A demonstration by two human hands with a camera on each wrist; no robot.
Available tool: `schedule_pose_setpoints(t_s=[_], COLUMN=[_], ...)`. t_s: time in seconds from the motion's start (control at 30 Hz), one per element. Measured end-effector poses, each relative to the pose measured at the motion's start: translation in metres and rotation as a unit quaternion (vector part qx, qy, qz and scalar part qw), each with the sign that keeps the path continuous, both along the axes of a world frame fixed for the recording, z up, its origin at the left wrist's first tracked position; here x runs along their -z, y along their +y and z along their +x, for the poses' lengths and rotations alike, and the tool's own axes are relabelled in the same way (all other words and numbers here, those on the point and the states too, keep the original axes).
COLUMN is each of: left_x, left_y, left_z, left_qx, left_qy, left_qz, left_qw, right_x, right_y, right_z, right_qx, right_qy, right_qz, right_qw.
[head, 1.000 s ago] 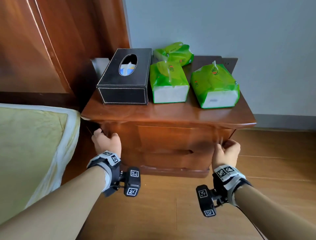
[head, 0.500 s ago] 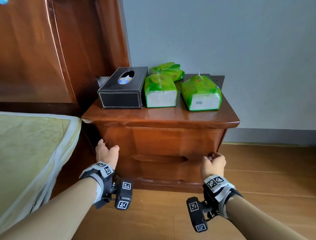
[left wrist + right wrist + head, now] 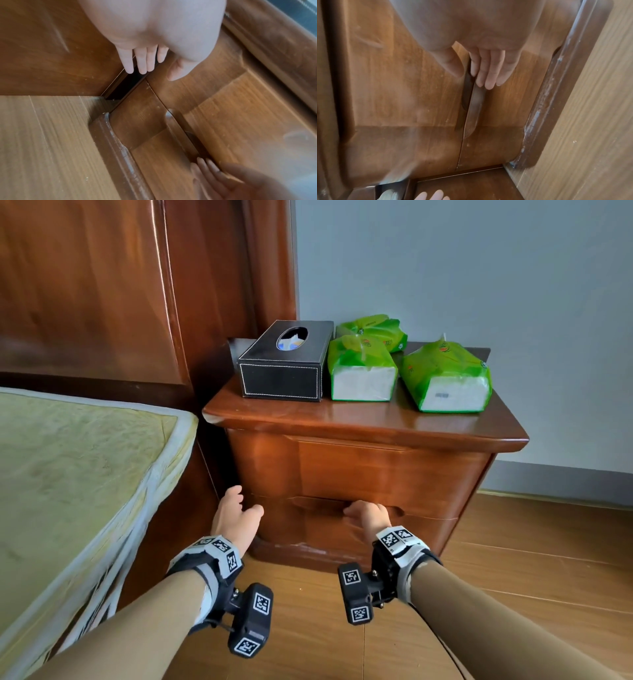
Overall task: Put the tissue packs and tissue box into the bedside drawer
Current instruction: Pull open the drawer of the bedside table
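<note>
A black tissue box (image 3: 286, 361) and three green tissue packs (image 3: 361, 368) (image 3: 445, 378) (image 3: 373, 328) sit on top of the wooden bedside cabinet (image 3: 342, 419). Both of its drawers are closed; the upper drawer front (image 3: 359, 467) sits above a dark handle recess (image 3: 322, 504). My right hand (image 3: 364, 513) lies at that recess with straight fingers (image 3: 488, 73) along the groove. My left hand (image 3: 239, 513) is at the cabinet's lower left corner, its straight fingers (image 3: 142, 60) pointing into the dark gap beside the bed frame. Neither hand holds anything.
A bed with a yellow-green mattress (image 3: 68, 491) stands close on the left, its wooden headboard (image 3: 137, 285) behind it. A grey wall (image 3: 479, 268) backs the cabinet. Wooden floor (image 3: 531, 559) stretches to the right and in front.
My right hand has moved left from the cabinet's right edge to the central handle recess. Both hands have dropped lower on the front. The head view has pulled back.
</note>
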State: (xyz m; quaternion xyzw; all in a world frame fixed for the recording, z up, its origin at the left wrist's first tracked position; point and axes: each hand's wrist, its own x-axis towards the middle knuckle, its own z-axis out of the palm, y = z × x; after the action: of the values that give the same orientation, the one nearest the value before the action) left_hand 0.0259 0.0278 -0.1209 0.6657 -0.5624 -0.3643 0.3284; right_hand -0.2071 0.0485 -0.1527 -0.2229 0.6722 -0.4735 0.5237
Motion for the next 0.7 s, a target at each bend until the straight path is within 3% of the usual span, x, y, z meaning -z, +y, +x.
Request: schedule_pose_setpoints(t_s=[0.13, 0.23, 0.7], left_x=[-0.004, -0.006, -0.024], left_y=[0.001, 0.006, 0.022], left_z=[0.006, 0.011, 0.030], left_qx=[-0.005, -0.011, -0.018], left_qy=[0.011, 0.007, -0.041], left_qz=[-0.011, -0.013, -0.064], left_qw=[1.000, 1.000, 0.997], right_x=[0.004, 0.002, 0.011], right_y=[-0.002, -0.001, 0.030], right_z=[0.013, 0.023, 0.048], right_qx=[0.094, 0.120, 0.177], right_qy=[-0.059, -0.083, -0.045], right_qz=[-0.014, -0.036, -0.073], right_qw=[0.994, 0.989, 0.980])
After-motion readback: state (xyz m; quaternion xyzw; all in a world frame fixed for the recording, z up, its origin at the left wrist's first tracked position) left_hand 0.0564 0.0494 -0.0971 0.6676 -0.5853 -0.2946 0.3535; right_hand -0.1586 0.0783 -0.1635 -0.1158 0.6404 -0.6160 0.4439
